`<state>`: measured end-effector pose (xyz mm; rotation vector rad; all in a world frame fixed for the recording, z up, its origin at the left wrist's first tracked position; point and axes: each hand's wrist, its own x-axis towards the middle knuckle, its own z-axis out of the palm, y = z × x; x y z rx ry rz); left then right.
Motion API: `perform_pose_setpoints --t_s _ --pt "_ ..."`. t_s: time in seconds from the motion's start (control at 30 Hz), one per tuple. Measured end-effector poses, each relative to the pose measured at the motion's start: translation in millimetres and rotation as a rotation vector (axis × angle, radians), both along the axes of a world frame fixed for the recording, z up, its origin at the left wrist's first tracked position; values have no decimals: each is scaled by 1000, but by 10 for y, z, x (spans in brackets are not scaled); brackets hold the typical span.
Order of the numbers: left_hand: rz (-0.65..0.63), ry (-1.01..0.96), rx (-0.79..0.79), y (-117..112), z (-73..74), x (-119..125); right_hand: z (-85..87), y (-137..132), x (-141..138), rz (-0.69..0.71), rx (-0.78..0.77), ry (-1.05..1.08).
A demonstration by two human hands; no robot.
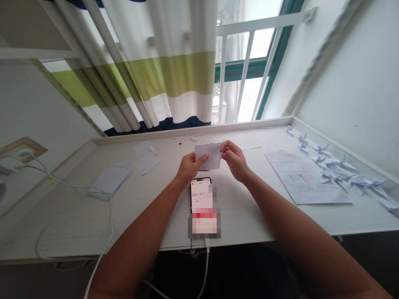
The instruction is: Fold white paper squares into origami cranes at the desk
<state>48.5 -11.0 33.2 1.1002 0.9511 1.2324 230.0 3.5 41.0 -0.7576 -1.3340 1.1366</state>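
A small white sheet of paper (pixel 212 157) is held up over the middle of the desk. My left hand (pixel 189 166) grips its left side, thumb lying across the front face. At the upper right edge, the fingers of my right hand (pixel 233 160) pinch the same sheet. Just below the paper lies a phone (pixel 202 199) showing a timer at 00:07, with part of its screen blurred out. Several folded paper cranes (pixel 338 164) stand along the right side of the desk.
A written grid sheet (pixel 299 176) lies beside the cranes. To the left are a paper stack (pixel 109 180) and loose square sheets (pixel 146 163). A white cable (pixel 111 220) crosses the left side; another cable (pixel 206 265) runs from the phone over the front edge. A raised rim (pixel 193 132) borders the back.
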Motion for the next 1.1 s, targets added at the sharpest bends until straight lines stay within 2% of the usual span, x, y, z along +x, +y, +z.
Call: perform_pose_setpoints --t_s 0.1,0.17,0.23,0.3,0.4,0.47,0.6,0.8,0.93,1.1 --pt "95 -107 -16 50 -22 -39 -23 23 34 -153 112 -210" --pt "165 -187 -6 86 -31 -63 -20 17 48 -345 284 -388" --pt "234 -239 3 111 -29 -76 1 -18 35 -472 521 -542" --pt "272 -265 13 119 -19 -73 33 -72 -8 -429 734 -683" --pt "278 -283 28 117 7 -59 67 -133 -89 -230 884 -925" --pt "294 -301 16 118 25 -61 65 -132 -109 -233 911 -1010" --pt "294 -337 -47 129 50 -89 14 -68 -55 -330 874 -1092" --pt "231 -353 -83 118 49 -92 -8 -65 -53 -277 950 -1135" --pt "233 -348 -82 123 72 -118 20 -90 -65 -243 990 -1098" --pt "180 -303 -95 127 129 -171 12 -74 -7 -295 881 -960"
